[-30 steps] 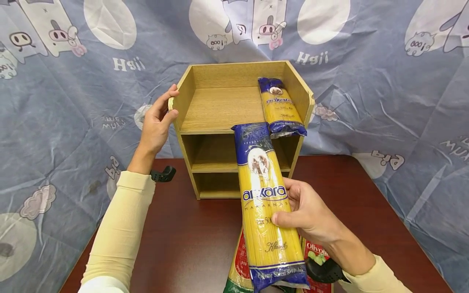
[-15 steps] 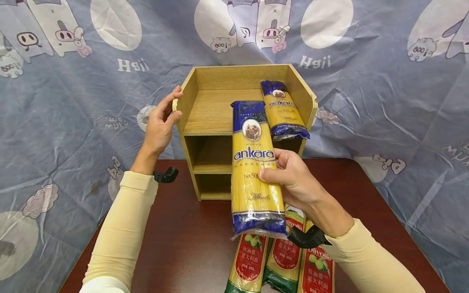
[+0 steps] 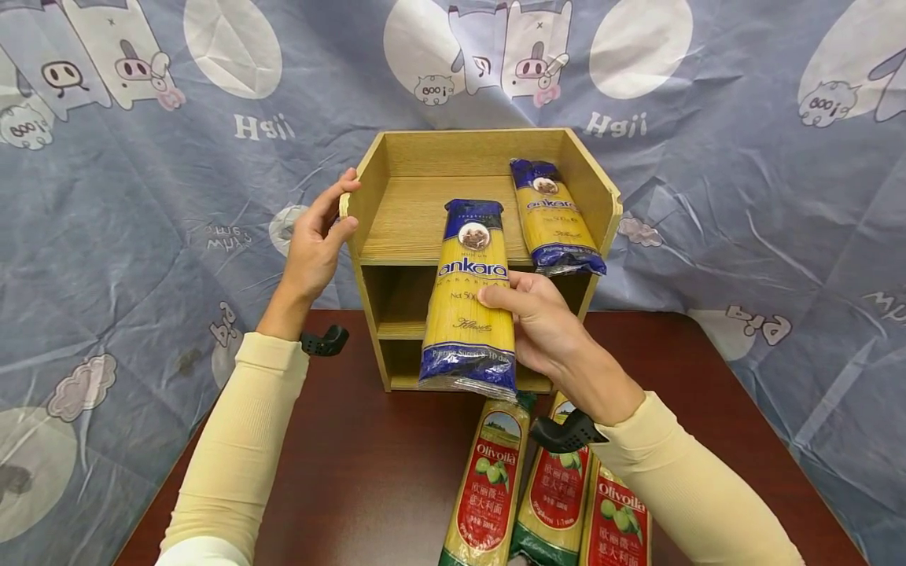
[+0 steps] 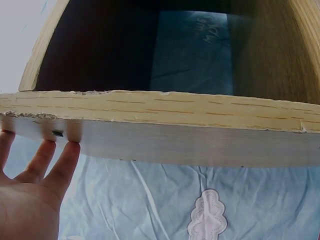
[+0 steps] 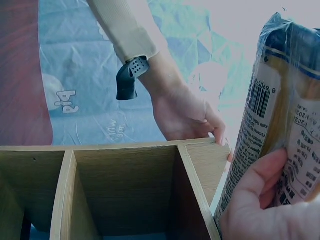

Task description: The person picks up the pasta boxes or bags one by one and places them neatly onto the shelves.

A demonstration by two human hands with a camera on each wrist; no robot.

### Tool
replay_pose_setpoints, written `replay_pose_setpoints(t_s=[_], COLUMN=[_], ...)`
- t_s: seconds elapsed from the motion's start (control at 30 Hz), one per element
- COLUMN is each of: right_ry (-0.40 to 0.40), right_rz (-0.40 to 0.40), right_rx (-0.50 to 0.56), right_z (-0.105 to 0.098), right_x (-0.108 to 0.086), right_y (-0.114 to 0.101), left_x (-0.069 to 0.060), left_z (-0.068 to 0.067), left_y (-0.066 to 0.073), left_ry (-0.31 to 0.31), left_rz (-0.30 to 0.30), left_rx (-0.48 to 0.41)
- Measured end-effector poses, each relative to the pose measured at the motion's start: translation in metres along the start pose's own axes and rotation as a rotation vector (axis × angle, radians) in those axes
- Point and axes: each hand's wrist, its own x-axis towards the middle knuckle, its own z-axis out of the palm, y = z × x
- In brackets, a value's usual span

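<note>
My right hand [image 3: 548,322] grips a yellow and blue spaghetti packet [image 3: 470,303] by its right side, thumb on the front face. The packet is tilted, its top end overlapping the wooden shelf's upper level in the head view. Its barcoded back [image 5: 260,100] shows in the right wrist view. My left hand [image 3: 314,244] holds the front edge of the left side panel of the wooden shelf [image 3: 453,141]; its fingertips touch the panel's outer face in the left wrist view. A matching spaghetti packet [image 3: 559,220] lies on the top level against the right wall.
Several red-labelled spaghetti packets [image 3: 488,479] lie on the dark red table [image 3: 340,472] before the shelf, partly under my right forearm. Lower compartments [image 3: 403,299] open toward me. A patterned blue cloth [image 3: 311,102] hangs behind and at both sides.
My right hand has carried the spaghetti packet up, away from me and slightly left, uncovering more of the red-labelled packets. The left hand stays on the shelf's edge.
</note>
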Motion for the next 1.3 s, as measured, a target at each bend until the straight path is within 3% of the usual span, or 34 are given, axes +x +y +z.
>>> replay_pose_setpoints(t_s=[0.17, 0.43, 0.7, 1.1, 1.3], right_ry=[0.012, 0.049, 0.096, 0.063, -0.002], right_rz=[-0.011, -0.037, -0.055, -0.062, -0.111], right_rx=[0.001, 0.015, 0.057, 0.064, 0.102], right_z=[0.002, 0.008, 0.011, 0.014, 0.015], right_x=[0.009, 0.023, 0.028, 0.006, -0.007], right_y=[-0.001, 0.0, 0.001, -0.001, 0.004], left_x=[0.0, 0.001, 0.0, 0.002, 0.001], left_z=[0.0, 0.003, 0.005, 0.005, 0.002], left_y=[-0.002, -0.002, -0.003, -0.001, -0.002], left_ry=[0.005, 0.003, -0.013, -0.01, -0.007], left_rz=[-0.007, 0.034, 0.046, 0.055, 0.049], left_rx=[-0.004, -0.015, -0.009, -0.002, -0.009])
